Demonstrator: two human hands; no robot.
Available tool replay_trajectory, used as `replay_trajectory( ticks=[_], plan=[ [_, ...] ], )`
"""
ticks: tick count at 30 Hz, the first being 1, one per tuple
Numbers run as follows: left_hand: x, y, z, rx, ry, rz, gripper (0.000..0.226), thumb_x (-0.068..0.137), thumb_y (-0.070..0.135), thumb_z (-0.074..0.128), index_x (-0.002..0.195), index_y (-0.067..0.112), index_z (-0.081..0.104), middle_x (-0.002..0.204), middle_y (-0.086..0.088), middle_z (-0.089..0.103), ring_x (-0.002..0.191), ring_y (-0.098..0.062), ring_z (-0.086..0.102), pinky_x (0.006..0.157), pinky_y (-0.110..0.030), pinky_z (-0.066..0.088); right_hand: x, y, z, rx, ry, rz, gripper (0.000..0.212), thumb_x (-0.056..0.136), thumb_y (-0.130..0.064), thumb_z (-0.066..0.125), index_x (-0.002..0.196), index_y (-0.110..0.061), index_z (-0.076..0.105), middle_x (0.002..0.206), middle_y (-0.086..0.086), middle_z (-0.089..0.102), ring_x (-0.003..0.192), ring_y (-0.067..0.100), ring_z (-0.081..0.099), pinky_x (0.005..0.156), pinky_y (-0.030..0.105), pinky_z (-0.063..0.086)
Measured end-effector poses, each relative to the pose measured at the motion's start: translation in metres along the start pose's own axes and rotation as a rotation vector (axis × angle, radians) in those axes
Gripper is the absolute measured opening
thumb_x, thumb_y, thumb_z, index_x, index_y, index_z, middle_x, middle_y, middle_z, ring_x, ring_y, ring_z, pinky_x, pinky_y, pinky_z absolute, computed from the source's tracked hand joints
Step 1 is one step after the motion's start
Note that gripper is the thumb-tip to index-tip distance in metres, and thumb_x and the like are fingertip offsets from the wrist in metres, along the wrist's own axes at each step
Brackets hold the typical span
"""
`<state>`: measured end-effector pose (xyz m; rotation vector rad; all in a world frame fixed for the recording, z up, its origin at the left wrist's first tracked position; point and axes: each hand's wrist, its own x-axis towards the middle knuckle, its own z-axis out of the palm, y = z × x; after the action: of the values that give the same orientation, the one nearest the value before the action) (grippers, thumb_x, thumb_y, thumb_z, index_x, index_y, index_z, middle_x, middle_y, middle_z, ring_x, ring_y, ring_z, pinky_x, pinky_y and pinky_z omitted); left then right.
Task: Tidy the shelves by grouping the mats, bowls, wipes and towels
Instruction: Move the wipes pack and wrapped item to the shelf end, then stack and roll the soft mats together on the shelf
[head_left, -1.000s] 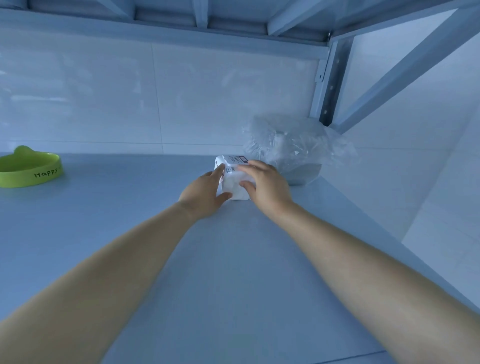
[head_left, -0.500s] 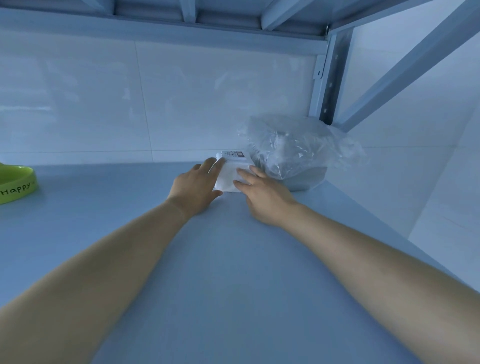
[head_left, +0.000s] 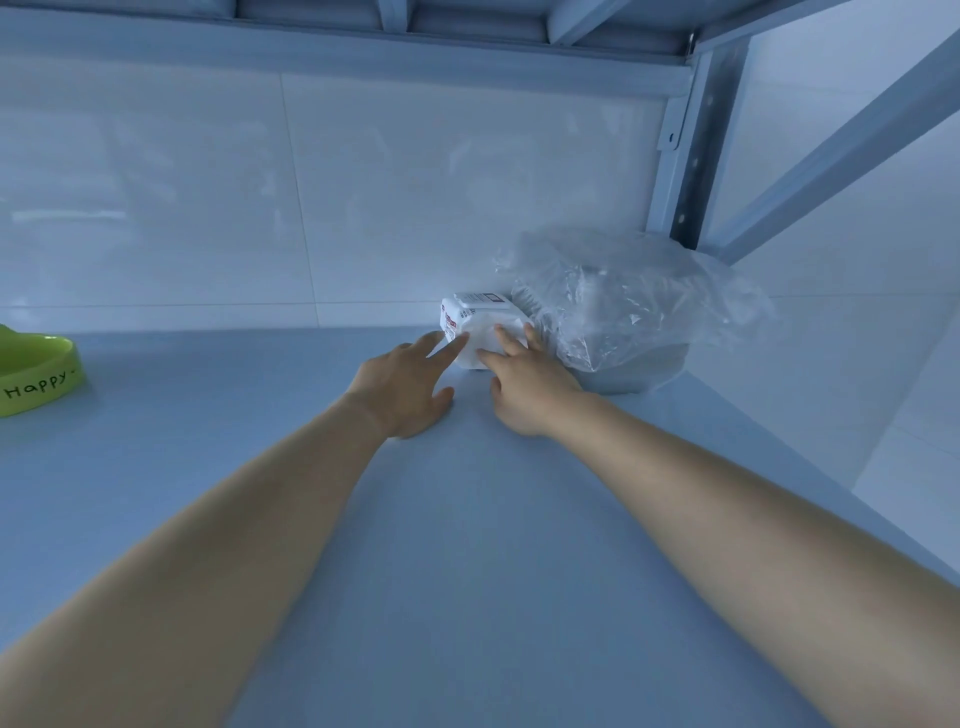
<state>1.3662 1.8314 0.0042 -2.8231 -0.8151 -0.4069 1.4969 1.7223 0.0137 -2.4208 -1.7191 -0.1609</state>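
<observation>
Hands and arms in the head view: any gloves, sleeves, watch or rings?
No. The left hand and right hand are bare, with no gloves, rings or watch visible. Both forearms are uncovered to the frame edge; no sleeves or markings show.

You are facing a pale blue shelf (head_left: 467, 545) that is running back to a white tiled wall. A white pack of wipes (head_left: 480, 325) is sitting on it at the back, close to the wall, right against a crumpled clear bag (head_left: 623, 306). The bag is standing just to the pack's right in the back right corner, with something grey showing through at its bottom. A green bowl (head_left: 41, 376) lettered "Happy" is sitting well apart from them at the left edge of view, partly cut off. You are laying your left hand (head_left: 402, 387) on the shelf, straight fingers reaching the pack's near face, and your right hand (head_left: 524, 387) is pressing fingertips on that face.
</observation>
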Motion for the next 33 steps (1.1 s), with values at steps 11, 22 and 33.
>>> replay_trajectory(
  ticks=[11,22,33],
  plan=[
    [-0.072,-0.01,-0.04,-0.039,0.02,-0.148,0.059,0.093,0.047,0.037,0.145,0.029,0.016,0.145,0.004,0.033,0.125,-0.021,0.041,0.091,-0.039,0.045,-0.039,-0.035,-0.008,0.124,0.107,-0.163,0.047,0.095,-0.029,0.042,0.14,-0.018,0.036,0.148,0.004,0.027,0.135,0.022,0.027,0.098,0.041,0.042],
    [-0.191,-0.046,-0.082,-0.103,0.062,-0.39,0.044,0.091,0.048,0.04,0.131,0.03,0.043,0.133,0.008,0.047,0.109,-0.017,0.052,0.082,-0.031,0.042,-0.063,-0.15,-0.019,0.248,0.109,-0.458,0.046,0.093,-0.039,0.046,0.136,-0.023,0.04,0.139,-0.004,0.041,0.127,0.018,0.041,0.096,0.036,0.042],
    [-0.277,-0.12,-0.11,-0.081,0.055,-0.455,0.038,0.09,0.046,0.043,0.125,0.031,0.046,0.125,0.009,0.053,0.094,-0.013,0.054,0.071,-0.027,0.04,-0.072,-0.261,-0.013,0.288,0.102,-0.552,0.042,0.093,-0.039,0.046,0.132,-0.024,0.044,0.133,-0.004,0.049,0.125,0.016,0.043,0.094,0.035,0.044]
  ],
)
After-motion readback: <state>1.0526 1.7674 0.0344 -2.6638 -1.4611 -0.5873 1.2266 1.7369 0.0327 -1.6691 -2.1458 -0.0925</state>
